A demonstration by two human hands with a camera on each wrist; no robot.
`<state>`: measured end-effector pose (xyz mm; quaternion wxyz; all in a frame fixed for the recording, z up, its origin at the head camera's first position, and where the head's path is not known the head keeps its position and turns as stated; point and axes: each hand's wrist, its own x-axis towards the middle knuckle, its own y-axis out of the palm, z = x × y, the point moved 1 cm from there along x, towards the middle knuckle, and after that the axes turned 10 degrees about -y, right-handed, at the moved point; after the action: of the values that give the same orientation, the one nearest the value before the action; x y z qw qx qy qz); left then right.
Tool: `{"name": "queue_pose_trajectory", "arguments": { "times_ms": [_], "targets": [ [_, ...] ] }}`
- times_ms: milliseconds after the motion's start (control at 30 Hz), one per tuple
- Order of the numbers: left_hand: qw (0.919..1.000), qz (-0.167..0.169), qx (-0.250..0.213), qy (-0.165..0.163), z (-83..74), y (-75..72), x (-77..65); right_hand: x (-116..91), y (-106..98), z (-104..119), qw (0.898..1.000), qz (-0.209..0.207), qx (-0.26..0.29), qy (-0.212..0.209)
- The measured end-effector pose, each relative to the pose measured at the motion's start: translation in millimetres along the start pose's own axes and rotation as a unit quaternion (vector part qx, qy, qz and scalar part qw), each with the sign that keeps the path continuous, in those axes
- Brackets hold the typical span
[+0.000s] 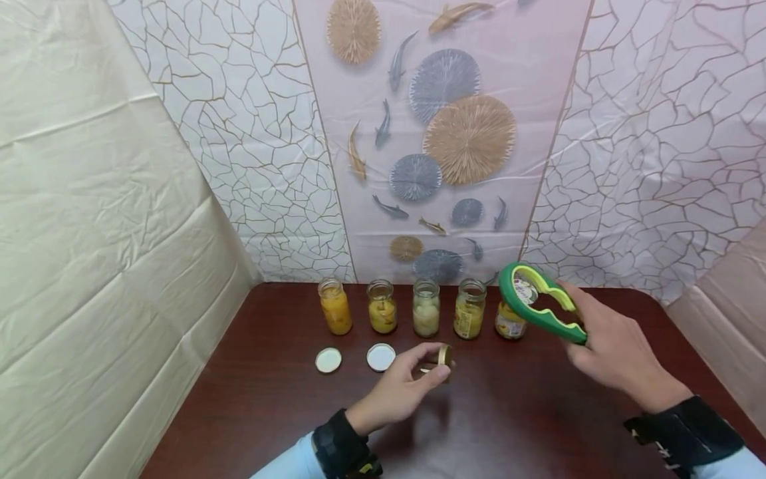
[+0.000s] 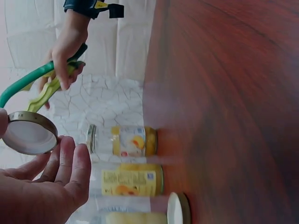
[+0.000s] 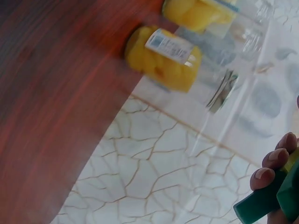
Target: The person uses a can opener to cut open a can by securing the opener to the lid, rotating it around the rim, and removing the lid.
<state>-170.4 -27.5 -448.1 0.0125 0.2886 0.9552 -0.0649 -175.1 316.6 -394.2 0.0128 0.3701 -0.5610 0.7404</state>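
My left hand [image 1: 397,386] pinches a gold jar lid [image 2: 30,133] by its rim between thumb and fingertips, its white inside facing the left wrist camera. Held up at the right is a green jar opener [image 1: 532,309] with wavy lime inner edges, its handle end gripped in my right hand [image 1: 616,342]. Behind the opener, partly covered by it in the head view, stands a jar of yellow fruit [image 1: 510,324] with its lid [image 3: 222,91] on. The jar with a yellow label [image 1: 469,313], just left of that one, has an uncovered mouth.
Further left along the table's back edge stand an uncovered jar of pale fruit [image 1: 426,313], a jar of yellow pieces [image 1: 382,311] and a tall orange-filled jar [image 1: 336,309]. Two lids [image 1: 328,360] lie white side up before them; another lid [image 2: 180,208] is mostly behind my left hand.
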Motion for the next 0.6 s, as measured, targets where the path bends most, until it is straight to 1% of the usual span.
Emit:
{"name": "queue_pose_trajectory", "arguments": {
  "times_ms": [100, 167, 367, 500, 600],
  "targets": [
    [1.0000, -0.010, -0.001, -0.002, 2.6, -5.4, -7.3, -1.9, 2.0, -5.5, 1.000, 0.008, -0.003, 0.018],
    [0.9999, -0.015, 0.004, -0.001, 2.7, -6.3, -8.7, -2.0, 3.1, -8.4, 1.000, 0.015, -0.006, 0.024],
    [0.9997, -0.012, 0.019, -0.002, 4.7, -4.1, -5.8, -3.1, 8.0, -11.8, 0.999, 0.025, -0.009, 0.027],
    [0.9980, -0.019, 0.060, 0.005, 9.5, -2.8, 1.2, -2.9, 8.1, -11.2, 0.999, 0.020, -0.011, 0.022],
    [0.9918, -0.026, 0.125, 0.006, 14.5, -2.0, 10.4, -2.7, 7.7, -10.9, 1.000, 0.017, -0.011, 0.020]
  ]
}}
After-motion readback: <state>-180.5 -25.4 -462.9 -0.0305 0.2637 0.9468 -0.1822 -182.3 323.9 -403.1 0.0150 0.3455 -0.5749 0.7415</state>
